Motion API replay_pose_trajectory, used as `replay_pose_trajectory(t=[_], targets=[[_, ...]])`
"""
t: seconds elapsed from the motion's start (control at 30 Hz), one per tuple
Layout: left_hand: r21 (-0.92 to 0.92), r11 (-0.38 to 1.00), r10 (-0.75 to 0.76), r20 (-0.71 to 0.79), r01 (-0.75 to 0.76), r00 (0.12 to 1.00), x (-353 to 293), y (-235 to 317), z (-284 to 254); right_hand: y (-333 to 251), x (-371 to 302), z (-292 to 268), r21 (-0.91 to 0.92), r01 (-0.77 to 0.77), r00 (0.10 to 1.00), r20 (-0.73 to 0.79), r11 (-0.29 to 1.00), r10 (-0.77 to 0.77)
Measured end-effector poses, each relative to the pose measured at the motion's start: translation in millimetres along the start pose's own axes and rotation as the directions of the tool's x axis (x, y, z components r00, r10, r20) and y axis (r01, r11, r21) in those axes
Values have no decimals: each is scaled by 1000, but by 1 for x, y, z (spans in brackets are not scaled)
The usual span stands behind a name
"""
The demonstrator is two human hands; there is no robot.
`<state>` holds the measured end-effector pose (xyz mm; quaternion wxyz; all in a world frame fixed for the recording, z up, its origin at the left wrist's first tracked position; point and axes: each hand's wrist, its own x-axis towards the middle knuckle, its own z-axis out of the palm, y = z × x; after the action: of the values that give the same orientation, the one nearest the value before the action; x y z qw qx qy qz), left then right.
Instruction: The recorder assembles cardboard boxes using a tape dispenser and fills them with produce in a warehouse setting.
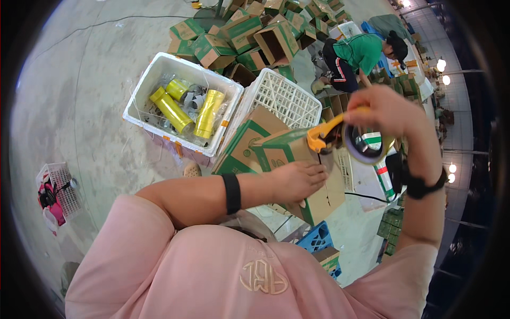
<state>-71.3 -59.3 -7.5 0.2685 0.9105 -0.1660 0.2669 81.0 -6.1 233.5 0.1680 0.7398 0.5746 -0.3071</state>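
A brown and green cardboard box [333,194] stands tilted in front of me. My left hand [300,182] lies flat across it, fingers stretched out and close together. Over the box's far right side, my right hand [380,109] is closed on a tape dispenser [321,136] with a yellow-orange body and a large tape roll [366,154]. The dispenser's front end is at the box's upper edge; I cannot tell whether tape is stuck there. Another cardboard box [241,151] with green print leans just left of this one.
Left of the boxes sits a white foam box [151,80] with several yellow cylinders [172,110]. Beside it is a white plastic crate [289,95]. Behind lie many cardboard boxes [239,34]; a person in green [361,52] bends at the right. A blue crate [317,237] is below.
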Motion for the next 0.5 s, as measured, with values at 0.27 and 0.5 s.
replay_pose_trajectory(t=[0.27,0.5], targets=[[58,998,47,-124,-40,991,-7,5,-6,62,-173,198,136,-11,838,-540,991,83],[101,995,-15,-38,18,999,8,23,-16,97,-175,352,378,-119,868,-410,918,282]])
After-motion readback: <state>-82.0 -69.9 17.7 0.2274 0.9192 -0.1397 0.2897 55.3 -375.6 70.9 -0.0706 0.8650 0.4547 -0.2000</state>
